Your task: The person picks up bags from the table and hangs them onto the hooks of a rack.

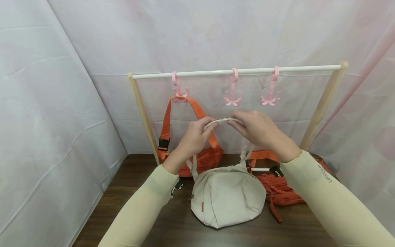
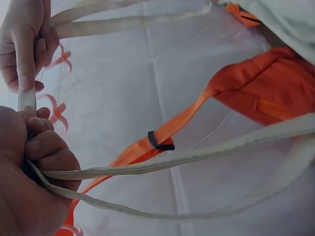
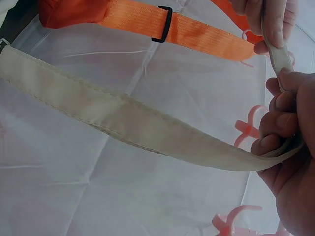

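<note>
A cream bag (image 1: 229, 197) hangs low over the dark table, its strap (image 1: 223, 120) raised in front of the rack. My left hand (image 1: 196, 134) pinches the strap between thumb and fingers on the left. On the right, my right hand (image 1: 256, 128) grips the same strap, leaving a short flat stretch between both hands. In the left wrist view, two lengths of the cream strap (image 2: 162, 167) run from my left hand (image 2: 37, 172) toward the bag. The right wrist view has the strap (image 3: 123, 113) curving out of my right hand (image 3: 295, 132).
Three pink hooks (image 1: 232, 97) hang from a white rod (image 1: 203, 72) with wooden posts (image 1: 322, 106). An orange bag (image 1: 205, 159) hangs by its strap from the left hook. Another red-orange bag (image 1: 285, 193) lies on the table (image 1: 129, 178) at right, partly behind the right sleeve.
</note>
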Action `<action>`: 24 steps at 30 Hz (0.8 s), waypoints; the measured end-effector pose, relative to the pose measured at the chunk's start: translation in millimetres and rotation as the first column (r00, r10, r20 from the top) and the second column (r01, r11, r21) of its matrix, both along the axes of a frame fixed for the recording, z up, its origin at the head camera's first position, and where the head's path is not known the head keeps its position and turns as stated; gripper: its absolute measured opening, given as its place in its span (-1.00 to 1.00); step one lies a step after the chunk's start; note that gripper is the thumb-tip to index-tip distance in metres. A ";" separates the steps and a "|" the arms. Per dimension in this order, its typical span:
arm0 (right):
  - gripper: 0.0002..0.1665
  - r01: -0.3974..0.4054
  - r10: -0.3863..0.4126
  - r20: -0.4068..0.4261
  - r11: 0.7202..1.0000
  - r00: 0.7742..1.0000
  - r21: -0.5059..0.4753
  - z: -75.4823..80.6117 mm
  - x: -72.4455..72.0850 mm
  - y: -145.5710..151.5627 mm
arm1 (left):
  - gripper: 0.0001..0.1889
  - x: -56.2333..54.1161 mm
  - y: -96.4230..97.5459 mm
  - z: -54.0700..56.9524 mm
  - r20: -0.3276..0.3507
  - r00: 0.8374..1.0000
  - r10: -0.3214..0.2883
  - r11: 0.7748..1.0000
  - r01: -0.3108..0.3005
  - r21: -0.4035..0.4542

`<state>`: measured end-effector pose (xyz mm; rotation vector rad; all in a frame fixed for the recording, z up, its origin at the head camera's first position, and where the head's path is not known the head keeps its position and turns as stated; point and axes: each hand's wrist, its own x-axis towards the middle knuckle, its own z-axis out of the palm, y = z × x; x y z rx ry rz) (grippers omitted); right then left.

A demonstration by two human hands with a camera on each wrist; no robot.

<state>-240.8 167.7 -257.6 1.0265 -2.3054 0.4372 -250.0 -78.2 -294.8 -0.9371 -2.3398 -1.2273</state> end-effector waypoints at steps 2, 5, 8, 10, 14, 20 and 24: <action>-0.94 0.004 -0.004 -0.017 1.000 1.000 -0.007 2.3 0.0 0.3 | -0.79 -1.9 -0.4 3.8 -0.013 1.000 0.012 1.000 -0.012 -0.005; -0.93 0.014 -0.015 -0.044 1.000 0.999 -0.023 5.8 -1.0 1.2 | -0.78 -4.4 -0.4 9.7 -0.024 1.000 0.015 1.000 -0.015 0.004; -0.93 0.025 -0.028 -0.071 0.999 0.997 -0.040 9.1 -1.9 2.9 | -0.78 -6.9 -0.2 14.9 -0.060 0.998 0.030 1.000 -0.030 0.003; -0.92 0.032 -0.037 -0.093 0.998 0.995 -0.050 11.1 -2.7 3.9 | -0.79 -8.9 0.1 17.9 -0.098 0.994 0.043 0.999 -0.043 -0.001; -0.91 0.032 -0.041 -0.142 0.998 0.989 -0.063 15.1 -3.6 5.4 | -0.80 -13.2 0.7 24.2 -0.172 0.983 0.061 0.998 -0.063 -0.008; -0.89 0.044 -0.057 -0.184 0.996 0.981 -0.072 22.1 -4.3 6.0 | -0.77 -18.9 0.3 33.3 -0.240 0.968 0.072 0.997 -0.076 -0.007; -0.90 0.062 -0.074 -0.164 0.995 0.984 -0.074 27.3 -3.2 6.6 | -0.78 -21.0 0.2 38.9 -0.268 0.958 0.096 0.995 -0.103 -0.011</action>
